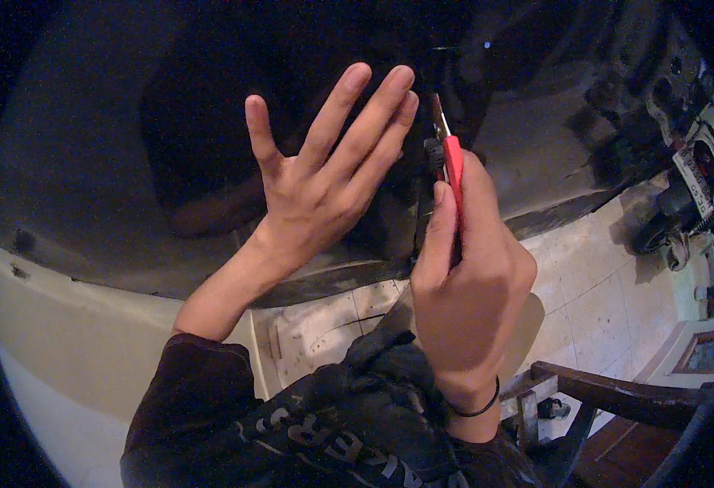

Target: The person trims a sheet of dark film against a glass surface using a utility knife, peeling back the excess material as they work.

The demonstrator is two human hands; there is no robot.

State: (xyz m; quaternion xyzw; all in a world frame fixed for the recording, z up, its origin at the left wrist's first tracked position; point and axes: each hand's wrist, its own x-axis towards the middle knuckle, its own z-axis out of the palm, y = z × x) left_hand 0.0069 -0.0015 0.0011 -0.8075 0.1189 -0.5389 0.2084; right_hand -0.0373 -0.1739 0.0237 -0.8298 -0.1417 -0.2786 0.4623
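pale lettering point(339, 443) crossed the dark shirt point(186, 382); one motorcycle point(664, 218) carried a marked plate point(690, 173). a dark glossy panel point(89, 187) curved above floor tiles point(589, 285). the left hand point(316, 187) spread its fingers over it, contact unclear; the right hand point(471, 276) clamped its fingers on one red utility knife point(454, 159), blade point(441, 118) toward the panel.

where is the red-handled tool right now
In the head view, the red-handled tool is a little right of centre in the upper half, gripped in the right hand, its tip pointing up just right of the spread left hand.
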